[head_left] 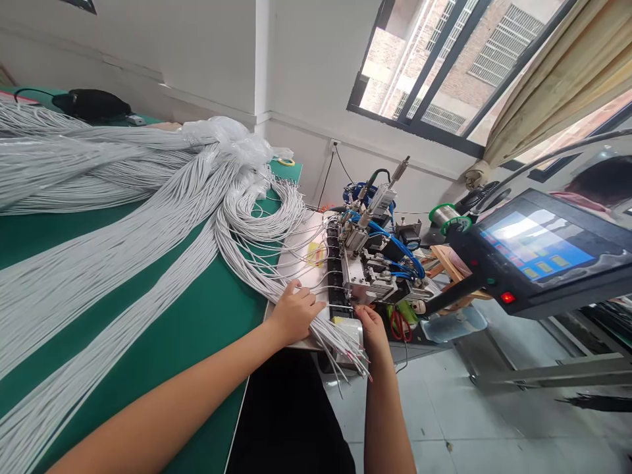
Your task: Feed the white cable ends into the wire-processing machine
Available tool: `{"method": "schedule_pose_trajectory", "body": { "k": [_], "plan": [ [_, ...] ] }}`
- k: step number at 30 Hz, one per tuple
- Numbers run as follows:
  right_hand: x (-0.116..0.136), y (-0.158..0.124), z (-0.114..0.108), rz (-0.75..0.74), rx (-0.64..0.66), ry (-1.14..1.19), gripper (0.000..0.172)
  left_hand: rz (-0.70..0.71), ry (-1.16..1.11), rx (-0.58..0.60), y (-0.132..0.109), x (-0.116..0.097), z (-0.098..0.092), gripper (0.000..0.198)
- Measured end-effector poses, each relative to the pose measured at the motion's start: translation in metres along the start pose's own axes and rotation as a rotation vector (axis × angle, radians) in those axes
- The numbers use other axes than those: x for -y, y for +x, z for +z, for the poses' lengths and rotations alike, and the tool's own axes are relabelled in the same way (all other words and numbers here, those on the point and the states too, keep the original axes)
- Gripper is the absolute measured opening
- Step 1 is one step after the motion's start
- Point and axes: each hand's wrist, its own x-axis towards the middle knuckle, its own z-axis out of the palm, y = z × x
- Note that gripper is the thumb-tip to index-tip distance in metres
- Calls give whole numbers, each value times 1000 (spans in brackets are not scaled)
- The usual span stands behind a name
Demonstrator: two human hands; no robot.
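Two bare hands are near the edge of a green table (pixel 195 322). The left hand (pixel 295 315) is curled over a bunch of grey cables (pixel 264 282), its thumb tip by one cable (pixel 340 306); I cannot tell if it pinches that cable. The right hand (pixel 371 322) pinches that cable's end between thumb and finger. The cable goes straight across from hand to hand, right by a metal machine (pixel 354 270) with blue tubes (pixel 412 253). Red-handled scissors (pixel 399 325) are just past the right hand. Farther off are a lit screen (pixel 548 247), a wire spool (pixel 447 217) and a window (pixel 444 52).
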Motion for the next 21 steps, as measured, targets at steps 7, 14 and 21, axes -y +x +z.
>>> {"method": "schedule_pose_trajectory", "body": {
  "k": [7, 14, 21],
  "plan": [
    [-6, -11, -11, -30, -31, -85, 38, -1, -2, -27, -1, 1, 1, 39],
    [3, -20, -17, -84, 0, -149, 37, -39, -23, -52, -1, 1, 1, 37],
    [16, -29, -18, -110, 1, -133, 39, -90, -12, -48, -3, 2, 3, 48]
  ]
}}
